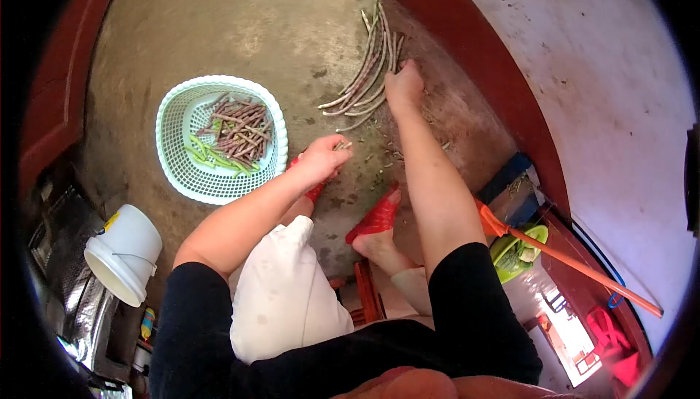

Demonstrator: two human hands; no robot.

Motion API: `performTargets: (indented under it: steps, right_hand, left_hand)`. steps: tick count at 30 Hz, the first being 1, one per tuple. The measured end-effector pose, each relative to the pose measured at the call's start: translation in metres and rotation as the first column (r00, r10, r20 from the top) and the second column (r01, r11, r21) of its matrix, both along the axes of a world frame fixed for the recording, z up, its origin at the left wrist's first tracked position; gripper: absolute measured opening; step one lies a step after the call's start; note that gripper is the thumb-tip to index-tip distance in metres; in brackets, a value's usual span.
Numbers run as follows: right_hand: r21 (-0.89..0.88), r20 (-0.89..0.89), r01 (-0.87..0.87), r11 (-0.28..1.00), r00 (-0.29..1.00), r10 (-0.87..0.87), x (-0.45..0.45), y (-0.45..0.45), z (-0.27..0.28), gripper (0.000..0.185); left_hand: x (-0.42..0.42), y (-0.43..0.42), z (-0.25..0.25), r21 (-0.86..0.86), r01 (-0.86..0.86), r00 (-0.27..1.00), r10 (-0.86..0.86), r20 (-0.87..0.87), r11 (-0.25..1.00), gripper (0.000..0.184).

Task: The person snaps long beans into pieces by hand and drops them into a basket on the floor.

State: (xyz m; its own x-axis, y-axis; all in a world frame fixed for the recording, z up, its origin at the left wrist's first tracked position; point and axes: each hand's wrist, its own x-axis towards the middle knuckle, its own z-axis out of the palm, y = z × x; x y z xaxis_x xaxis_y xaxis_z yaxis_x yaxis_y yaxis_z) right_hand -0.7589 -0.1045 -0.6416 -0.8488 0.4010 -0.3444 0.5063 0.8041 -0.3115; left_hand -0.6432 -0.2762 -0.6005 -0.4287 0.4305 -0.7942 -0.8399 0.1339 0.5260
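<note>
Arms (437,173) reach forward, left fingers (334,141) clutching bean pieces (343,146), right fingers (396,82) at long beans (381,49), grip unclear

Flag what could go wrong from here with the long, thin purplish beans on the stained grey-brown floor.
1. Short, pale bean pieces in the left hand might drop outside the pale mint plastic mesh basket; the hand is beyond its rim.
2. The long beans could pick up dirt, lying directly on the stained floor.
</note>
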Motion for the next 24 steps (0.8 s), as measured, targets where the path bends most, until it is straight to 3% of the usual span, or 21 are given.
performTargets:
  steps: [2, 4, 5, 7, 9, 10, 11, 13, 14, 15, 16, 17, 19, 20, 21, 22, 24]
  right_hand:
    - [-0.052, -0.031, 0.009, 0.999, 0.999, -0.011, 0.002, 0.01, -0.005, 0.031]
    - [-0.169, 0.164, 0.04, 0.985, 0.986, -0.012, -0.001, 0.021, -0.002, 0.035]
    - [-0.168, 0.164, 0.038, 0.985, 0.986, -0.01, 0.002, 0.028, -0.01, 0.035]
    - [-0.362, 0.048, 0.124, 0.924, 0.992, -0.115, 0.011, 0.04, -0.031, 0.035]
    - [-0.438, 0.024, 0.083, 0.895, 0.996, -0.08, 0.019, 0.045, -0.01, 0.033]
    - [-0.512, 0.0, 0.04, 0.858, 0.999, -0.047, 0.022, 0.043, 0.011, 0.031]
    - [-0.513, 0.003, 0.038, 0.858, 0.999, -0.043, 0.023, 0.041, 0.032, 0.031]
    - [-0.765, 0.248, 0.234, 0.6, 0.967, -0.061, 0.027, 0.04, 0.064, 0.023]
    - [-0.762, 0.247, 0.237, 0.603, 0.967, -0.068, 0.031, 0.041, 0.068, 0.023]
    - [-0.817, 0.292, 0.322, 0.479, 0.947, -0.138, 0.035, 0.04, 0.071, 0.019]
    - [-0.853, 0.345, 0.395, 0.342, 0.917, -0.2, 0.04, 0.041, 0.074, 0.015]
    - [-0.849, 0.347, 0.4, 0.346, 0.915, -0.205, 0.044, 0.044, 0.077, 0.015]
    - [-0.843, 0.397, 0.463, 0.275, 0.879, -0.263, 0.048, 0.047, 0.081, 0.01]
    - [-0.843, 0.397, 0.464, 0.272, 0.878, -0.268, 0.054, 0.051, 0.077, 0.01]
    - [-0.874, 0.463, 0.485, 0.035, 0.852, -0.246, 0.064, 0.059, 0.066, 0.01]
    - [-0.85, 0.522, 0.485, -0.204, 0.828, -0.206, 0.068, 0.06, 0.064, 0.01]
    - [-0.851, 0.512, 0.449, -0.271, 0.824, -0.242, 0.078, 0.056, 0.063, 0.01]
  left_hand:
    - [0.0, -0.006, -0.005, -0.083, -0.09, 0.995, 0.087, -0.047, 0.992, 0.015]
    - [-0.003, -0.012, -0.016, -0.132, -0.157, 0.98, 0.139, -0.14, 0.979, 0.016]
    - [-0.006, -0.013, -0.021, -0.174, -0.228, 0.954, 0.184, -0.236, 0.958, 0.017]
    - [-0.016, -0.013, -0.022, -0.209, -0.27, 0.925, 0.192, -0.328, 0.94, 0.019]
    - [-0.031, -0.009, -0.009, -0.186, -0.246, 0.925, 0.173, -0.338, 0.951, 0.01]
    - [-0.036, -0.005, -0.002, -0.22, -0.199, 0.881, 0.076, -0.467, 0.955, 0.014]
    - [-0.041, -0.002, 0.001, -0.221, -0.203, 0.882, 0.08, -0.465, 0.954, 0.014]
    - [-0.046, 0.005, 0.004, -0.19, -0.011, 0.682, -0.131, -0.719, 0.982, 0.025]
    - [-0.048, 0.011, 0.005, -0.165, 0.067, 0.62, -0.171, -0.765, 0.984, 0.027]
    - [-0.05, 0.012, 0.011, -0.158, 0.075, 0.62, -0.17, -0.766, 0.985, 0.027]
    - [-0.053, 0.013, 0.019, -0.176, 0.274, 0.685, -0.321, -0.654, 0.945, 0.028]
    - [-0.053, 0.014, 0.023, -0.164, 0.463, 0.704, -0.473, -0.53, 0.871, 0.029]
    - [-0.047, 0.014, 0.024, -0.123, 0.4, 0.73, -0.397, -0.556, 0.908, 0.026]
    - [-0.047, 0.012, 0.026, 0.069, 0.333, 0.873, -0.281, -0.398, 0.94, 0.024]
    - [-0.049, 0.009, 0.029, 0.237, 0.219, 0.964, -0.173, -0.2, 0.946, 0.022]
    - [-0.049, 0.007, 0.029, 0.234, 0.22, 0.964, -0.174, -0.202, 0.947, 0.022]
    - [-0.047, 0.004, 0.027, 0.222, 0.17, 0.983, -0.149, -0.107, 0.96, 0.016]
